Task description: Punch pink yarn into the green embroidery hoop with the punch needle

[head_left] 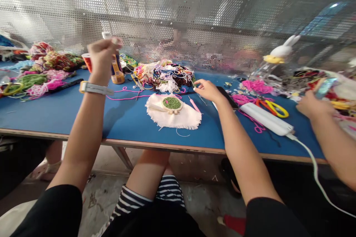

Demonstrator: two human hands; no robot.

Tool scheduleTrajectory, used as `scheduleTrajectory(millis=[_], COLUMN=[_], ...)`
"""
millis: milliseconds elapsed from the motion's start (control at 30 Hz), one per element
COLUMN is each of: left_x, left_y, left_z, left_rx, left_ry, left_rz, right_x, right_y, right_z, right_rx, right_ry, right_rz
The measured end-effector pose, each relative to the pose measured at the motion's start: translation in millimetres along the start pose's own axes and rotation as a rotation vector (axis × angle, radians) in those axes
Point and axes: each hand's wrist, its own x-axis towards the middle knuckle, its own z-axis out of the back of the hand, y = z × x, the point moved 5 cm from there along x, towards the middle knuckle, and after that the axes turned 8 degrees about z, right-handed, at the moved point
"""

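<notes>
My left hand (103, 52) is raised above the table, its fingers curled closed; what they hold, if anything, is hidden. My right hand (207, 90) is beside the tangled yarn heap (165, 76), thumb and fingers pinched on a thin white strand (193, 83). Between my arms lies white frayed cloth (183, 118) with a small round embroidery hoop (172, 104). Green loops with a pink spot fill the hoop. A pink-handled punch needle (194, 104) rests at the cloth's right edge. Pink yarn (125, 98) trails across the table on the left.
A white power strip (265, 118), orange and yellow scissors (274, 108) and a dark phone (228, 98) lie right. A bottle (118, 72) stands behind my left hand. More yarn (52, 61) is far left. Another person's hand (315, 105) holds a phone at right.
</notes>
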Motion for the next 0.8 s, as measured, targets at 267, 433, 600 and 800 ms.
scheduleTrajectory(millis=[267, 433, 600, 800], left_x=[-90, -96, -89, -86], left_y=[20, 15, 13, 9], left_z=[-111.1, -105.8, -94.2, -88.5], left_rx=[0.396, 0.431, 0.469, 0.696], left_ry=[0.542, 0.55, 0.444, 0.351], left_rz=[-0.159, -0.263, -0.19, -0.22], right_x=[8, -4, -23, -54], right_y=[-22, -12, -11, -31], right_z=[-8, 34, 65, 105], right_rx=[-0.184, 0.001, -0.228, 0.105], right_ry=[-0.131, -0.364, -0.394, -0.426], right_rz=[-0.164, 0.032, -0.187, -0.243])
